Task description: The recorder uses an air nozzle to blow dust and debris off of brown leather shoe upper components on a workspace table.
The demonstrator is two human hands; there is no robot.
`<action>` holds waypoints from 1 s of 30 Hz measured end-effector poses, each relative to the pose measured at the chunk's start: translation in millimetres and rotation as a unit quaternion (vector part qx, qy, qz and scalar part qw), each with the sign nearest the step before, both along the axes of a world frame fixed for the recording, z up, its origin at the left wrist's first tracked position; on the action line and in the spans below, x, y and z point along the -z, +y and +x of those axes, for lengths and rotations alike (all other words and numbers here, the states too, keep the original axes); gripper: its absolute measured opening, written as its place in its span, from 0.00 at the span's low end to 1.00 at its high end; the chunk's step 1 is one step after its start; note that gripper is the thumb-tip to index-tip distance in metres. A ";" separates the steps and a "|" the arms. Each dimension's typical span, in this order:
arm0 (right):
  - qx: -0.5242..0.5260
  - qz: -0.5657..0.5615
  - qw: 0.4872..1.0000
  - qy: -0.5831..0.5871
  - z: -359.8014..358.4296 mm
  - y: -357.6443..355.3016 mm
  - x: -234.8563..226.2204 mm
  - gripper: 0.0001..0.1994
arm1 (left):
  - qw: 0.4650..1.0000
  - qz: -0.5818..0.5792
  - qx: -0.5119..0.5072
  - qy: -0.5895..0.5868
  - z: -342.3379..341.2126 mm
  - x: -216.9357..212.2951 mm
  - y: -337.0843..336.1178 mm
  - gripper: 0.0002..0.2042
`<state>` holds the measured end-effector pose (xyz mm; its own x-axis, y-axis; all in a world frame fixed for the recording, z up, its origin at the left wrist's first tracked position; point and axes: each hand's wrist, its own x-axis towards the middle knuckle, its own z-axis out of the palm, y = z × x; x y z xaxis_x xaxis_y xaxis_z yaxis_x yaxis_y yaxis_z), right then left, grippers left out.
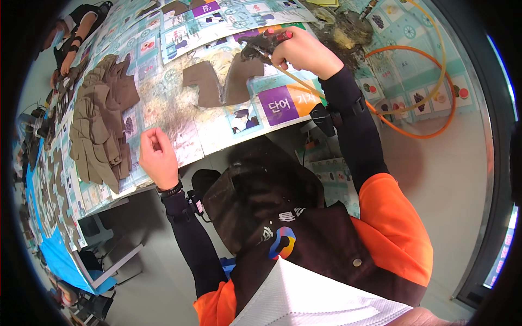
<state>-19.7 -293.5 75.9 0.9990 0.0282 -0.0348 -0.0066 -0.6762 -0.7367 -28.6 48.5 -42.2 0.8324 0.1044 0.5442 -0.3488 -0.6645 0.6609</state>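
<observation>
Spray gun [260,43] — in right hand [309,52], near brown piece [240,86]

Right grip [307,51] around spray gun [256,45]

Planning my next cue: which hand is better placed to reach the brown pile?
Left, I'd judge: the left hand is beside the brown pile and appears empty. The right hand is farther off, holding a dark tool near a flat brown piece.

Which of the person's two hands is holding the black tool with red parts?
The right hand: it grips the black tool. The left hand, near the brown pile, shows no tool.
</observation>
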 end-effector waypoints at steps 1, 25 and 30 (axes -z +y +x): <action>0.043 0.023 0.999 0.020 -1.3 2.1 -2.7 0.04 | 1.000 0.002 -0.001 -0.004 -0.1 0.4 0.4 0.04; 0.166 -0.112 0.961 -0.192 -74.2 -22.6 43.9 0.15 | 0.986 0.154 0.036 -0.052 3.9 -24.9 -14.9 0.04; 0.233 -0.286 0.891 -0.263 -71.3 -30.3 86.5 0.16 | 0.961 0.242 0.122 0.051 12.8 -43.4 -59.7 0.09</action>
<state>-91.0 -323.8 -10.7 0.7800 -0.2663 0.5663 -0.1411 -0.9565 -0.2555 -15.7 -11.2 1.2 0.8522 -0.3448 0.3935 -0.4821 -0.8098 0.3344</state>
